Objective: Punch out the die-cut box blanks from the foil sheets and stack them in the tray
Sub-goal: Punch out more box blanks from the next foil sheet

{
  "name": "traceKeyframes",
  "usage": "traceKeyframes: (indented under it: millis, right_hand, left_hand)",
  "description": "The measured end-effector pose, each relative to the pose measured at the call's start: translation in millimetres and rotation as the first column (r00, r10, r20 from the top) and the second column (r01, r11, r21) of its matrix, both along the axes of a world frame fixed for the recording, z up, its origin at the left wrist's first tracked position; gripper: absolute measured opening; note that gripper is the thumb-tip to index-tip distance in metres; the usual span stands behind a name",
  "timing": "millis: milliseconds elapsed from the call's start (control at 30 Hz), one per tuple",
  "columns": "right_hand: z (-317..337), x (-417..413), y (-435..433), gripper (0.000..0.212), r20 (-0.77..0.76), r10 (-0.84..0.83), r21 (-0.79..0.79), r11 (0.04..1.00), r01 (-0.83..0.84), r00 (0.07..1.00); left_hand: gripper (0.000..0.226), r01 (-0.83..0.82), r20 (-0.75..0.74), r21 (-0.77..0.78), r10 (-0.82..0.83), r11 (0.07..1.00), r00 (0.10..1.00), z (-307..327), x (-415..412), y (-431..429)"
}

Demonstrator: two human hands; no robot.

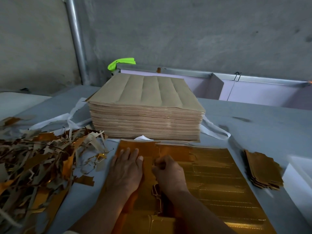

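Left hand (pixel 125 168) flat, fingers straight, pressing the foil sheet (pixel 216 174) just in front of the tall brown stack (pixel 146 112). Right hand (pixel 167 171) curled, pinching that sheet. Punched blanks (pixel 263 171) piled front-right of the stack.

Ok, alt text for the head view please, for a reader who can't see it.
The left hand presses a gold foil sheet flat on the table while the right hand pinches it at a cut line. A tall sheet stack stands behind; scrap lies left, punched blanks right.
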State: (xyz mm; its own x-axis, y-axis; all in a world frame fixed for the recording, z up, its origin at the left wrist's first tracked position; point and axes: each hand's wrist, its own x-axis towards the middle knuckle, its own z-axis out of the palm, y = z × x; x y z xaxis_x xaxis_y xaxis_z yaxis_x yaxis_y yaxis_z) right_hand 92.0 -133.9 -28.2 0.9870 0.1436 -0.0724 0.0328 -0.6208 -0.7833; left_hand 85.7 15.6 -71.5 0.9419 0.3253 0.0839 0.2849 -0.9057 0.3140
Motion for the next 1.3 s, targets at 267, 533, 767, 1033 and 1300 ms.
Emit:
traceKeyframes:
  millis: [267, 533, 767, 1033, 1300]
  right_hand:
    - [-2, 1, 10, 0.013, 0.011, -0.026, -0.111, 0.993, 0.027, 1.0]
    - [-9, -3, 8, 0.008, 0.096, -0.063, -0.092, 0.993, 0.072, 0.993]
    - [-13, -5, 5, 0.011, 0.073, -0.106, -0.011, 0.994, 0.107, 0.992]
    - [-12, -6, 0, 0.014, 0.085, -0.181, 0.19, 0.968, 0.162, 0.98]
    - [-7, 0, -14, 0.013, -0.086, -0.251, 0.429, 0.864, 0.263, 0.964]
  left_hand:
    - [0.057, 0.009, -0.038, 0.051, -0.007, 0.999, 0.999, 1, -1, -2]
    - [0.057, 0.01, -0.058, 0.055, -0.007, 0.998, 0.998, 5, -3, -4]
    - [0.057, 0.004, -0.075, 0.066, 0.001, 0.998, 0.997, 9, -4, -7]
    - [0.058, 0.007, -0.076, 0.062, -0.003, 0.998, 0.997, 5, -3, -5]
    - [0.058, 0.013, -0.065, 0.079, -0.007, 0.997, 0.998, 2, -2, -4]
